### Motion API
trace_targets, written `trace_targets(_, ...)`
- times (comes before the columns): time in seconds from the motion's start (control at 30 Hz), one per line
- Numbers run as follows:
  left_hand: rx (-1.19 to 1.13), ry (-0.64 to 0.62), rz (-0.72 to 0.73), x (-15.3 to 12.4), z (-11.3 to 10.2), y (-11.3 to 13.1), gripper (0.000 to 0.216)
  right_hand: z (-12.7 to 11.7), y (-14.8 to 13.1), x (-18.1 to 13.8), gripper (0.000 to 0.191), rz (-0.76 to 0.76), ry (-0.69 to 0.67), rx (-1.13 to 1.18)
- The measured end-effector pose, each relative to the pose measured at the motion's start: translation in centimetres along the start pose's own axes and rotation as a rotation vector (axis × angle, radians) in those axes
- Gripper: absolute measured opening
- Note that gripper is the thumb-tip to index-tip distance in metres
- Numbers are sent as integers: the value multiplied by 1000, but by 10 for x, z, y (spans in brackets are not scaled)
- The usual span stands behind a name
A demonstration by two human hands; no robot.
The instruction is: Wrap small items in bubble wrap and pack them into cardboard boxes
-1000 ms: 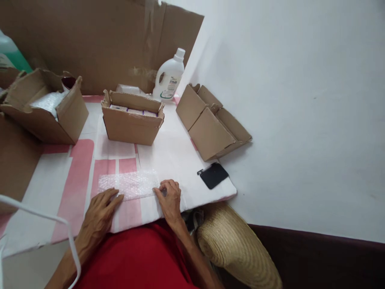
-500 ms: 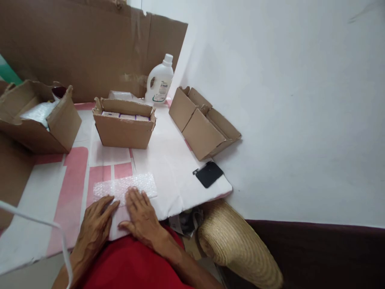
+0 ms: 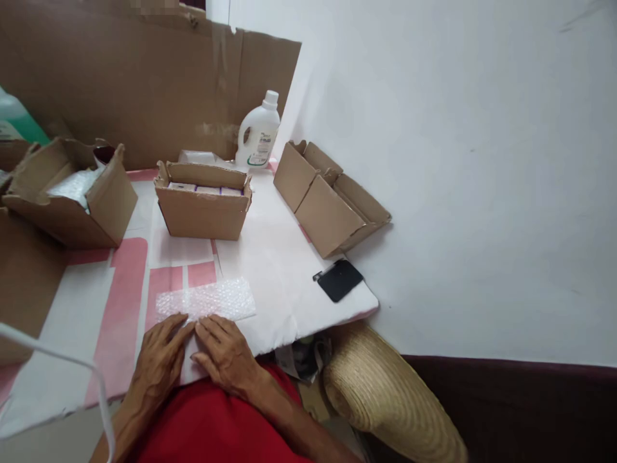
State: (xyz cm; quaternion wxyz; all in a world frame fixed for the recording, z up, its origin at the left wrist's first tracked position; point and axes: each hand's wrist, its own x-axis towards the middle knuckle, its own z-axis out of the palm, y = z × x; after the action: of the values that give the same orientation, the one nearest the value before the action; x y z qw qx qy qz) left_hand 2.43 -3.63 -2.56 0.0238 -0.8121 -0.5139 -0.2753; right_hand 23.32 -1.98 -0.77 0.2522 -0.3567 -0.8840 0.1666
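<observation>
A strip of clear bubble wrap [image 3: 207, 299] lies flat on the white and pink paper covering the table [image 3: 274, 270]. My left hand [image 3: 159, 357] rests palm down just below the strip's left end, fingers stretched out and touching its near edge. My right hand [image 3: 224, 350] lies flat beside it, fingers spread, fingertips at the strip's near edge. Neither hand holds anything.
An open cardboard box [image 3: 202, 202] with small white packs stands beyond the strip. Another box [image 3: 72, 193] with bubble wrap sits at the left, a collapsed box [image 3: 332, 202] at the right. A white bottle [image 3: 259, 132], a black card [image 3: 340, 280] and a straw hat [image 3: 385, 392] are nearby.
My right hand has come off the strip's right end, moved left and drawn back to lie beside my left hand. The bubble wrap stays flat on the paper.
</observation>
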Motion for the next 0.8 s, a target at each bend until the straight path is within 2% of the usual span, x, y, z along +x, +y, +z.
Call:
trace_targets(0.07, -3, 4, 16, 2, -4, 2, 46, 4, 3, 3, 53, -2, -13, 19)
trace_targets(0.13, 1, 32, -34, 2, -12, 4, 44, 4, 6, 4, 51, -6, -27, 31)
trace_targets(0.27, 112, 67, -396, 0, -30, 10, 28, 4, 7, 5, 43, 32, -25, 60)
trace_targets(0.33, 165, 9, -573, 2, -38, 15, 29, 5, 6, 6, 41, 55, -22, 66)
trace_targets(0.47, 136, -186, -802, 18, -47, 24, 35, 7, 8, 5, 41, 40, 5, 83)
trace_targets(0.57, -34, -290, -1007, 30, -52, 29, 34, 7, 10, 5, 41, 26, 36, 101)
trace_targets(0.63, -224, -254, -1072, 37, -54, 31, 38, 7, 11, 4, 39, 25, 44, 111)
trace_targets(0.73, -518, -151, -1045, 48, -53, 37, 46, 6, 12, 4, 38, 14, 54, 122)
trace_targets(0.8, -633, -148, -1002, 58, -48, 43, 47, 6, 13, 2, 40, -5, 71, 138)
